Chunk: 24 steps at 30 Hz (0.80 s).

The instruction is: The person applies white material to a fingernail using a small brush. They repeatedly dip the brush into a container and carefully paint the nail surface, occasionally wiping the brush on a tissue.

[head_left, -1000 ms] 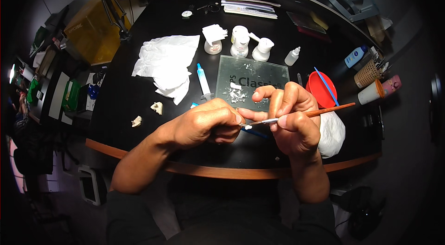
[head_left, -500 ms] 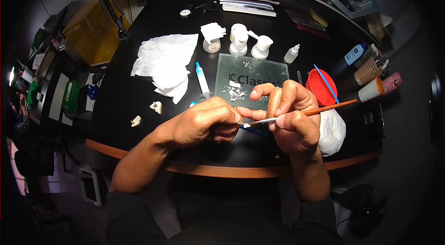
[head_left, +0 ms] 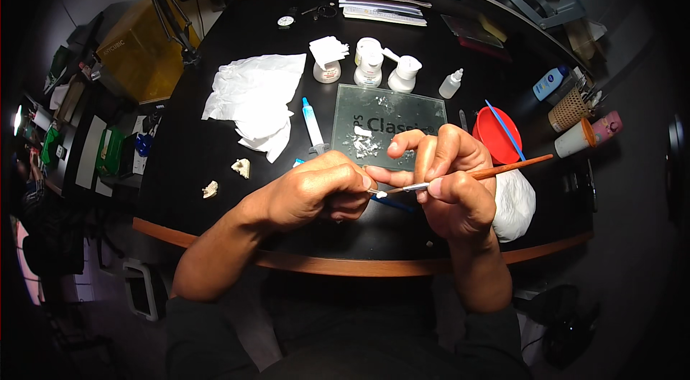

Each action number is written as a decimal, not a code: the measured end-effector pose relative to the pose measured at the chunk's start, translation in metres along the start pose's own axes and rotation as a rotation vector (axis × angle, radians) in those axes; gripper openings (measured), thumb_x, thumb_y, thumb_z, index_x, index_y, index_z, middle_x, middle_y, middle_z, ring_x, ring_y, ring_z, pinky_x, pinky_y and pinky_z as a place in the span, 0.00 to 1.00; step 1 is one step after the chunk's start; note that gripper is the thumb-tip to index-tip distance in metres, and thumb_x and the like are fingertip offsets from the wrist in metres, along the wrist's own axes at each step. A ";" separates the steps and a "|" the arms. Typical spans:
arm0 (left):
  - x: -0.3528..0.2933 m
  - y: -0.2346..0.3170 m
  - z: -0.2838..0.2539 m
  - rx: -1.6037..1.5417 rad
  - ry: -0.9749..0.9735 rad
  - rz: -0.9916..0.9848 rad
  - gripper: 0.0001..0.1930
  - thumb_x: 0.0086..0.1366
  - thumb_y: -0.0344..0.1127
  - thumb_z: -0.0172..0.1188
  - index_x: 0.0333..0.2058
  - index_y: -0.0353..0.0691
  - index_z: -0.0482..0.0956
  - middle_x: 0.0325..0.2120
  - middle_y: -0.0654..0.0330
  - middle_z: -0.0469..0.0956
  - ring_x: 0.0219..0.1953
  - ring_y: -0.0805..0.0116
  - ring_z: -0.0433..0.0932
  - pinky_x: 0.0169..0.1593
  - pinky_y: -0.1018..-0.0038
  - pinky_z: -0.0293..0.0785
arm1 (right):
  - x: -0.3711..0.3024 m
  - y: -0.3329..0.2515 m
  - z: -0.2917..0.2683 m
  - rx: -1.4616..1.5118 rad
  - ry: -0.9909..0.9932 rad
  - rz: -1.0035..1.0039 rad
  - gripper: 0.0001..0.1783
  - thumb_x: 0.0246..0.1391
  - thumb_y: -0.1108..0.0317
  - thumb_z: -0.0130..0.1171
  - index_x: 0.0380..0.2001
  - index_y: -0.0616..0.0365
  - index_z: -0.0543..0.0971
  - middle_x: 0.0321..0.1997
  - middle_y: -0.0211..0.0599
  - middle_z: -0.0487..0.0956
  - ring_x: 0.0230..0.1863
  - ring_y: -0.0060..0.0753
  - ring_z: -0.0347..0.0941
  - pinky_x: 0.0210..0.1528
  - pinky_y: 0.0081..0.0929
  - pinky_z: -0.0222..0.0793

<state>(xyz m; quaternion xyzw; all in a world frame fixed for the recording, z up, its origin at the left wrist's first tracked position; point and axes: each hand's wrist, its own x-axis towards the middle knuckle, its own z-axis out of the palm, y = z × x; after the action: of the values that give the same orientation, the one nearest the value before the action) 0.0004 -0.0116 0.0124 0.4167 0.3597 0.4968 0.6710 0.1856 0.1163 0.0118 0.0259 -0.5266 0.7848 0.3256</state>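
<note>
My right hand (head_left: 460,200) grips a fine paintbrush (head_left: 521,165) with a brown wooden handle and a silver ferrule, its bristles pointing left. The bristle end meets or nearly meets a tiny white tooth-like piece (head_left: 381,195). That piece sits at the end of a thin holder pinched in my left hand (head_left: 309,186); most of the holder is hidden by my closed fingers. Both hands are close together above the near part of the black table. Beyond them lies a glass plate (head_left: 420,101) with white crumbly material (head_left: 363,144) on it.
White jars (head_left: 369,67) and a dropper bottle (head_left: 451,83) stand behind the plate. A syringe (head_left: 312,125), crumpled white tissue (head_left: 255,85) and two small cream casts (head_left: 242,168) lie left. At right are a red bowl (head_left: 496,137) and a white lump (head_left: 516,204).
</note>
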 end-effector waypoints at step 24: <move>0.000 -0.001 0.001 0.011 0.023 -0.020 0.21 0.72 0.37 0.49 0.17 0.39 0.65 0.17 0.66 0.59 0.22 0.74 0.58 0.28 0.73 0.57 | 0.001 0.002 0.002 -0.069 0.034 -0.034 0.03 0.47 0.77 0.52 0.26 0.58 0.73 0.17 0.34 0.75 0.29 0.27 0.72 0.63 0.52 0.70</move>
<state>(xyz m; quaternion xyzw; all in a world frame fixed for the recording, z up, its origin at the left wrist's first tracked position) 0.0016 -0.0114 0.0115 0.4110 0.3741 0.4927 0.6696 0.1833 0.1144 0.0113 0.0101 -0.5474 0.7608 0.3485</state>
